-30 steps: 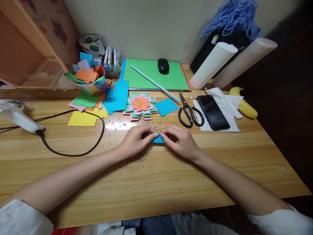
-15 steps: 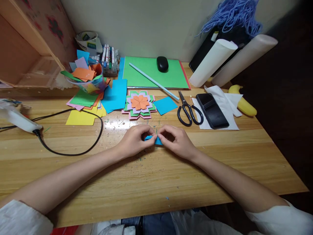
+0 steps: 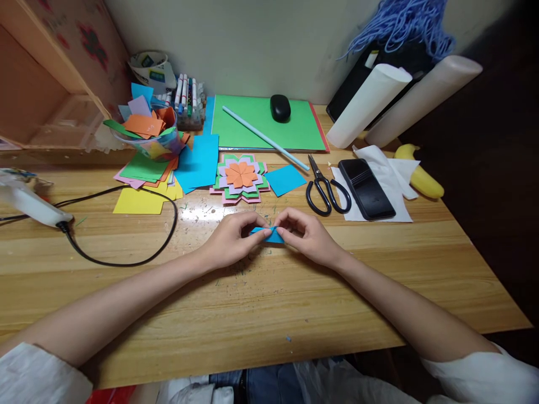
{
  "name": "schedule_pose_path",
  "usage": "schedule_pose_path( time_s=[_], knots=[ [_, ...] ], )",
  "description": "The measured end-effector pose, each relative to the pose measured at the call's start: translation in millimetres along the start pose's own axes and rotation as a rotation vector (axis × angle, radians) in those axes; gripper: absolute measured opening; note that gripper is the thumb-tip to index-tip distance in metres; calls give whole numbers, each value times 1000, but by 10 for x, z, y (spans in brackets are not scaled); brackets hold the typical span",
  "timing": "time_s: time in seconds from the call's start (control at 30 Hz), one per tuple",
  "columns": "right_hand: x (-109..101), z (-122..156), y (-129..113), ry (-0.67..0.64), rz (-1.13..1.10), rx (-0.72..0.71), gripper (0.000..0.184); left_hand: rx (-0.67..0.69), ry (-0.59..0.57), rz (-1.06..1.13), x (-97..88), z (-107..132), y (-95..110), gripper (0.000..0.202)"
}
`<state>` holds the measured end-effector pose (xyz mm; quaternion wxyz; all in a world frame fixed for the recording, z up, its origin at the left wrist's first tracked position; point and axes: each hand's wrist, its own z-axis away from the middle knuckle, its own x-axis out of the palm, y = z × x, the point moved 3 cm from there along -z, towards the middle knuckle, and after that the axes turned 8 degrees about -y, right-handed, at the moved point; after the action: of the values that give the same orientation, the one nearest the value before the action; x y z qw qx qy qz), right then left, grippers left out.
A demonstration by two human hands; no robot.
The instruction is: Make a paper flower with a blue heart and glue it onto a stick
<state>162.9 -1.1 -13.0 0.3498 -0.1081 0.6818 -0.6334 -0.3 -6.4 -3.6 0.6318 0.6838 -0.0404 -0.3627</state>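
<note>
A small folded piece of blue paper [image 3: 269,234] lies on the wooden desk [image 3: 261,303] between both my hands. My left hand [image 3: 231,240] pinches its left end with curled fingers. My right hand [image 3: 307,235] pinches its right end, fingertips meeting the left hand's over the paper. Just beyond the hands sits a layered paper flower [image 3: 241,177] in pink, green, purple and orange, and a loose blue paper square [image 3: 285,180] lies to its right.
Black scissors [image 3: 326,192], a black phone [image 3: 366,188] on white tissue and a banana [image 3: 421,174] lie to the right. A green sheet [image 3: 261,126] carries a black mouse [image 3: 280,108] and a stick. Coloured paper stacks [image 3: 147,179], a scrap-filled cup, markers and a glue gun [image 3: 29,205] with a black cord occupy the left.
My fingers have shifted slightly on the blue paper, working its fold at the middle. The hands stay in the same spot on the desk.
</note>
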Motion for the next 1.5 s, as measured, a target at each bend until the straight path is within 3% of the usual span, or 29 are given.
schedule_pose_path(
  time_s=[0.57, 0.77, 0.9, 1.2, 1.33, 1.5],
  knots=[
    [50, 11, -46, 2, 60, -5, 16, 101, -20, -96, 26, 13, 37, 20],
    [56, 6, -41, 11, 61, 5, 17, 109, 55, -171, 16, 15, 36, 16],
    [54, 0, -46, -13, 54, 17, 17, 109, 94, -121, 5, 14, 15, 17],
    [24, 10, -51, -80, 72, 10, 20, 67, 57, 48, -2, -3, -19, 17],
    [34, 10, -56, -67, 51, 16, 20, 91, 67, -21, 3, 7, -6, 18],
    [51, 15, -57, -11, 30, 30, 20, 155, 177, -241, 2, 44, 22, 22]
  ],
)
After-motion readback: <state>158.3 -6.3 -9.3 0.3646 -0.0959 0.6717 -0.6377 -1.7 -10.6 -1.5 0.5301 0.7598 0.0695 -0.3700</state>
